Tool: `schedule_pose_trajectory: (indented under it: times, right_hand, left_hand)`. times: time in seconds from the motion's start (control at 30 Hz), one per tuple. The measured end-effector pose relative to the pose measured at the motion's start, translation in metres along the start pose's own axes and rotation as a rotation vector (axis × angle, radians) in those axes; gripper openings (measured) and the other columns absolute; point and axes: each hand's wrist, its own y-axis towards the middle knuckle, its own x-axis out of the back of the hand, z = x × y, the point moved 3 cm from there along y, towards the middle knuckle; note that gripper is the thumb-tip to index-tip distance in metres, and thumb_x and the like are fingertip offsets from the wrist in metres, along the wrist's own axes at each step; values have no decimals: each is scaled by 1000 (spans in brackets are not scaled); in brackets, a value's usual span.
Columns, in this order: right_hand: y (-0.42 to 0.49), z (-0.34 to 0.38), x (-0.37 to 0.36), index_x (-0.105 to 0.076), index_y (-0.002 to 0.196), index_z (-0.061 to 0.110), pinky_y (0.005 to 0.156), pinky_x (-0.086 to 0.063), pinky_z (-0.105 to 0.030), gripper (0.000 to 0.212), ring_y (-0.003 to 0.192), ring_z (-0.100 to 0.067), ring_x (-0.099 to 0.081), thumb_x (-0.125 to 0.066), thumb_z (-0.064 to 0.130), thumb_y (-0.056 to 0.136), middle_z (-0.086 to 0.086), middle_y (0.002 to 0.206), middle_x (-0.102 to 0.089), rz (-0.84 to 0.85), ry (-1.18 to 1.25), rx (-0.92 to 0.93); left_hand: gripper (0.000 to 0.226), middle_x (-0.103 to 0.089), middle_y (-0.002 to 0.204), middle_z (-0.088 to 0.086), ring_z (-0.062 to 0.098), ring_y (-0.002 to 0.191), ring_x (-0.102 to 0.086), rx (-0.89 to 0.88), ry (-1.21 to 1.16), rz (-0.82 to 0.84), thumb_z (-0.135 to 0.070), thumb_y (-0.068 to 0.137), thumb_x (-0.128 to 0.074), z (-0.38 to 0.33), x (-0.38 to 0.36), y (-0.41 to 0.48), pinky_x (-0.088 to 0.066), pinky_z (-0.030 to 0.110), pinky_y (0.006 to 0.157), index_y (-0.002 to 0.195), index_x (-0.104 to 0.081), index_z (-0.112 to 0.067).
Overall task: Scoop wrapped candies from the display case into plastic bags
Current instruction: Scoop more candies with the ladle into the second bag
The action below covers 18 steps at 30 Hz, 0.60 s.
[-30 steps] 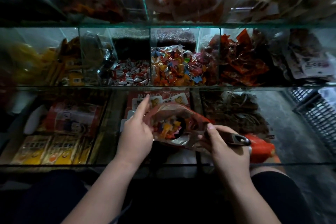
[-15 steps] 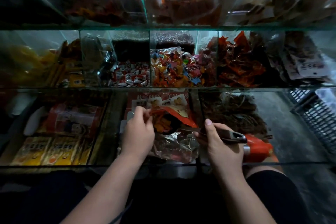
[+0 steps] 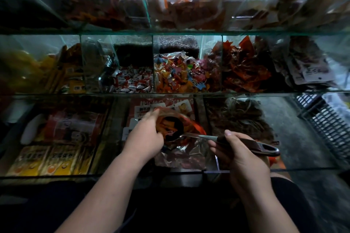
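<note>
My left hand [image 3: 144, 136] grips the rim of a clear plastic bag [image 3: 189, 152] that hangs over the lowest glass shelf. My right hand [image 3: 236, 154] holds a metal scoop [image 3: 246, 143] by its dark handle. The scoop's bowl [image 3: 173, 128] sits at the bag's mouth with orange wrapped candies in it. More mixed colourful wrapped candies [image 3: 180, 75] fill the middle compartment of the shelf above. The bag's lower part is crumpled and shiny; its contents are hard to make out.
The glass display case [image 3: 170, 33] has tiered shelves split by glass dividers. Red-and-white candies [image 3: 132, 81] lie left of the mixed ones, orange packets [image 3: 246, 66] right. Yellow packets [image 3: 47, 161] fill the lower left. A dark plastic crate [image 3: 327, 123] stands at right.
The scoop has gone from below the bag's opening up to its mouth, and my left hand has closed around the rim. The bag has dropped lower and crumpled.
</note>
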Motion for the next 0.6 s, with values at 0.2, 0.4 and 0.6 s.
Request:
schedule_pose_trajectory:
  times: [0.2,0.4,0.6]
  right_hand:
    - [-16,40,0,-76,68,19,59,-61,-32,30,71,-38,-77,-65,3,91,-15,68,-73,54,24,-1]
    - [-31,73,-11,-66,82,8,57,-62,-30,13,70,-36,-77,-60,2,92,-13,66,-72,91,113,39]
    - [-38,84,-27,-67,80,10,58,-61,-27,19,75,-33,-78,-59,3,96,-10,66,-73,38,154,51]
  left_hand:
    - [78,-31,161,-10,11,142,-36,-35,-198,142,-33,88,-62,2,4,7,-32,24,110,158,-26,-32]
    - [70,-31,160,-7,14,145,-32,-113,-224,-31,-59,97,-51,-12,10,8,-29,34,114,157,-25,-33]
    - [89,-20,166,-3,26,148,-29,-31,-341,-153,-83,84,-43,-19,13,-2,-33,49,112,154,1,-50]
